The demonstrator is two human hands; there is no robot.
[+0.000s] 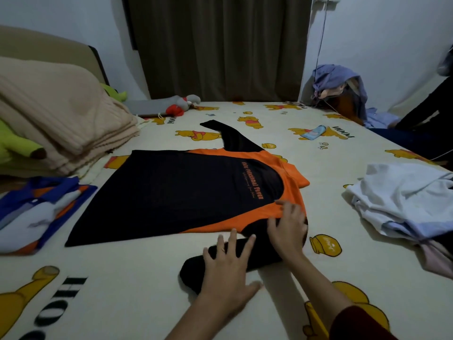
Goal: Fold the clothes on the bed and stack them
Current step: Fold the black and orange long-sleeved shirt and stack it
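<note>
Fingers spread wide and flat, the left hand (226,263) presses on the near black sleeve (196,271) of a black and orange long-sleeved shirt (171,190), which lies spread back-up on the cartoon-bear bedsheet (122,290). The right hand (288,227), fingers also straight and splayed, rests on the orange shoulder just beside it. A folded blue, white and orange garment (36,209) lies left; a heap of unfolded white clothes (402,200) lies right.
</note>
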